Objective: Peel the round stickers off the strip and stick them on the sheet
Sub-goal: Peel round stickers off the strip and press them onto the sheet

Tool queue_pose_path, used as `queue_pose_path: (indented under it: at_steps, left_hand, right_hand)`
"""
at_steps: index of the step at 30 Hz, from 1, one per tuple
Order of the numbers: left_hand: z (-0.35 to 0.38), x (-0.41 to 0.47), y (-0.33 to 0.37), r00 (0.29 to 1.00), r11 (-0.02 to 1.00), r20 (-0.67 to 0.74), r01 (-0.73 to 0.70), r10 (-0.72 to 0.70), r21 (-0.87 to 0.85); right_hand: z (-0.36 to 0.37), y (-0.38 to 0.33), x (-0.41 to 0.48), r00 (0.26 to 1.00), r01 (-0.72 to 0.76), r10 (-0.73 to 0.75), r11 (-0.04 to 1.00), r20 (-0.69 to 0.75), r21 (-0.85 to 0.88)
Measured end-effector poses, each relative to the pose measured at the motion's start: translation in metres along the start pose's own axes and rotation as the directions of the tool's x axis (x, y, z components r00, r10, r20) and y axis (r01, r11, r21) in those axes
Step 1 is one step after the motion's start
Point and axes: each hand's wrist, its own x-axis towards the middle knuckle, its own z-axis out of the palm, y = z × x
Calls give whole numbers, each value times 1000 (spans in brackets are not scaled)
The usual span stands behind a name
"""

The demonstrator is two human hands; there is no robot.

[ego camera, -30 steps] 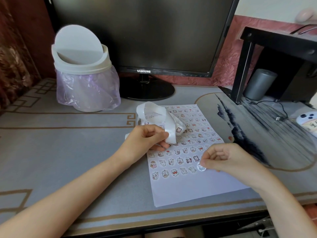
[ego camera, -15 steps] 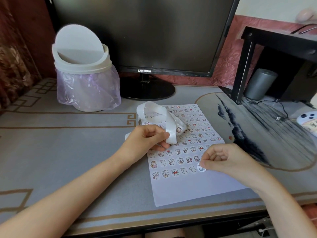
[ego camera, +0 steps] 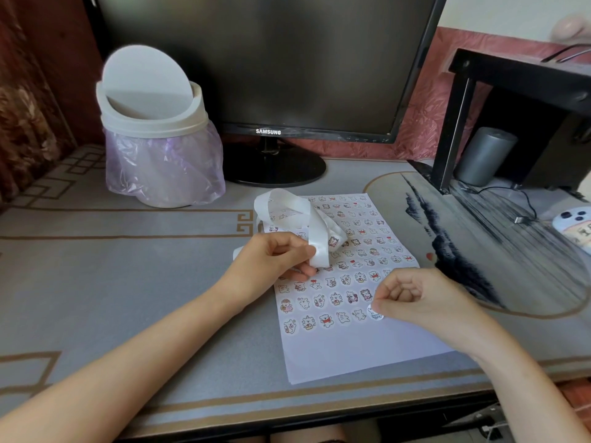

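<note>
A white sheet (ego camera: 358, 350) lies on the desk, covered with rows of small round cartoon stickers. My left hand (ego camera: 275, 260) rests on the sheet's left edge and pinches a curled white backing strip (ego camera: 300, 219) that loops up over the sheet's top left. My right hand (ego camera: 412, 298) is curled at the right end of the lowest sticker row. Its fingertip presses on a round sticker (ego camera: 374, 313) lying on the sheet there.
A white swing-lid bin (ego camera: 153, 123) with a purple bag stands at the back left. A dark monitor (ego camera: 265, 65) is behind the sheet. A black stand (ego camera: 511, 78), a grey cylinder (ego camera: 483, 158) and a phone (ego camera: 572, 225) are at the right.
Almost nothing moved. My right hand stays pressed on the round sticker at the end of the lowest row, and my left hand keeps its hold on the strip.
</note>
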Motion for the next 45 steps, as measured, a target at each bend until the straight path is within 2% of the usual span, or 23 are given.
queue_pose_path:
  at_steps: [13,22,36,45]
  left_hand:
    - [-1,1,-1,1000,1000,8,-1,0,20]
    - [-1,0,-1,1000,1000,9,3,-3,23]
    - [0,0,0,1000,1000,2,13,-13,12]
    - [-1,0,0,1000,1000,-2,4,-4,19]
  right_hand:
    - [0,5,0,1000,19,-20,998,-20,-63]
    - [-5,10,3,999,41,-40,998,12,-54]
    - [-3,16,6,998,39,-39,999,-47,-17]
    - [-10,15,2,999,27,-28,1000,43,12]
